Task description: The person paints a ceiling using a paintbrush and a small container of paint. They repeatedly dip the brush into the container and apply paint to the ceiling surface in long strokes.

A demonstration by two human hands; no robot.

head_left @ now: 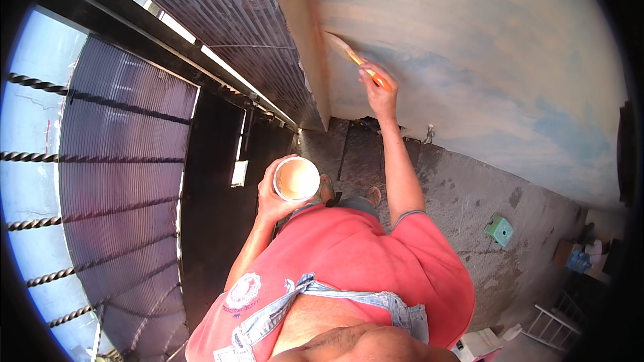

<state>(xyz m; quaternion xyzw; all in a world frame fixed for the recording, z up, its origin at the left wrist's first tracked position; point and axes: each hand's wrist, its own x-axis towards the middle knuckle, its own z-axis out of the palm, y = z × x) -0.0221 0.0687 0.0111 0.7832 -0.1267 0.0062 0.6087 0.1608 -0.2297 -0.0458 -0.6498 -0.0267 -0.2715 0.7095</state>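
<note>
My right hand (pixel 382 94) reaches up and forward, its fingers closed around the handle of a paintbrush (pixel 353 56) with an orange end. The brush's bristles touch the painted wall (pixel 456 60) close to its left corner. Soft blue and peach patches cover that wall. At waist height my left hand (pixel 269 191) is wrapped round a white tub (pixel 297 179). Pale cream or peach paint shows inside it, brightly lit.
A ribbed grey panel (pixel 221 20) and a gate with twisted bars (pixel 127 159) stand on the left. On the dark floor (pixel 449 188) to the right sits a green stool (pixel 499 230). Farther right are a white ladder-like frame (pixel 553 325) and a blue bottle (pixel 577 261).
</note>
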